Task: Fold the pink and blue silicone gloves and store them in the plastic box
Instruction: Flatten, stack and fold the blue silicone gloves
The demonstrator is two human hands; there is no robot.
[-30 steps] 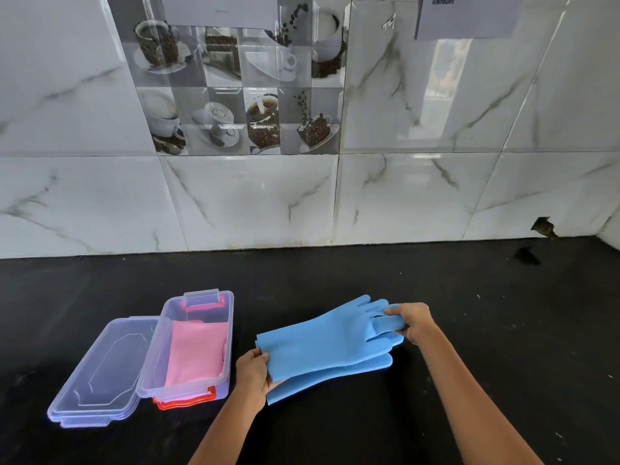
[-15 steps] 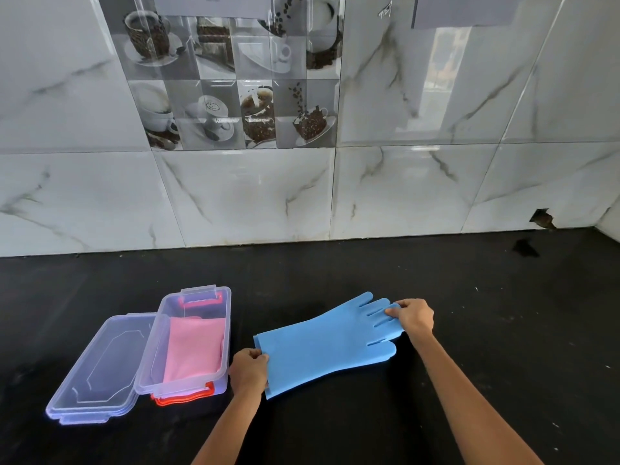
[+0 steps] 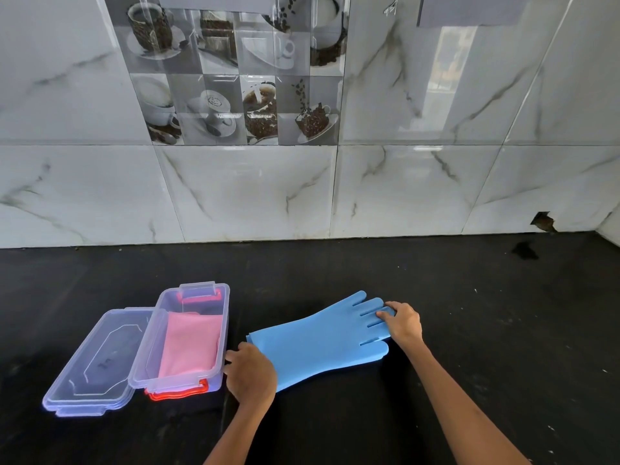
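Note:
The blue silicone gloves (image 3: 322,340) lie flat on the black counter, stacked one on the other, fingers pointing up and right. My left hand (image 3: 250,372) grips the cuff end at the lower left. My right hand (image 3: 402,322) holds the fingertips at the upper right. The clear plastic box (image 3: 147,362) with red latches stands open just left of my left hand. Folded pink gloves (image 3: 191,344) lie inside it.
The box's clear lid (image 3: 97,360) lies on the counter against the box's left side. A tiled marble wall (image 3: 302,189) rises behind the black counter (image 3: 469,313). A chipped hole in the tile (image 3: 541,221) shows at the far right.
The blue gloves were held slightly raised with the lower one showing below; now they are laid flat and lined up on the counter. Both hands stayed at the ends.

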